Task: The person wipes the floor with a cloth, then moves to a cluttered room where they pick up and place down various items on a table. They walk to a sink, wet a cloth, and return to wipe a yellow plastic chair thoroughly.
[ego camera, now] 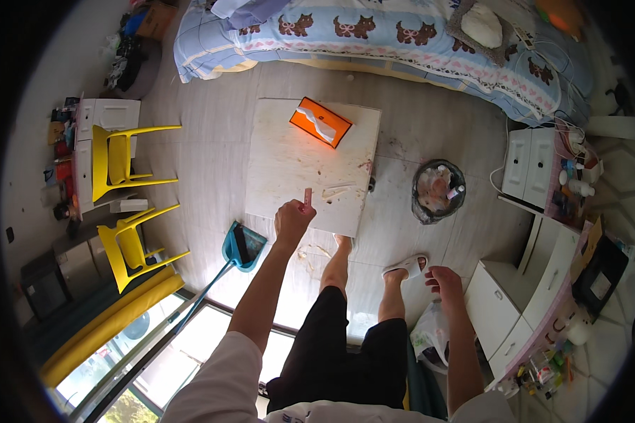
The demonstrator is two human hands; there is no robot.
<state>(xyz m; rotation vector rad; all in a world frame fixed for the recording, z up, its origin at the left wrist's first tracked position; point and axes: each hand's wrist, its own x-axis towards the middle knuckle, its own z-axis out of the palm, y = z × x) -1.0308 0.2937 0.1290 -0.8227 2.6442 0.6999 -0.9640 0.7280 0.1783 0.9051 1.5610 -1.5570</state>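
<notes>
My left hand (293,222) is shut on a small, narrow pink object (308,198), whose end stands up out of the fist; its kind is not clear. The hand is over the near edge of a low, stained whitish table (283,158). Toward the table's far side lies an orange tissue box (325,120) with a white tissue pulled out. Some thin, pale strips (339,190) rest to the right of the pink object. My right hand (446,285) hangs beside my right leg, fingers loosely bent and apart, holding nothing visible.
Right of the table stands a black-lined waste bin (438,191) with rubbish inside. A blue dustpan (244,246) with a long handle is at the left. Two yellow chairs (119,158) stand further left. White cabinets (500,291) and a plastic bag (431,330) are at the right; a bed (349,47) lies beyond.
</notes>
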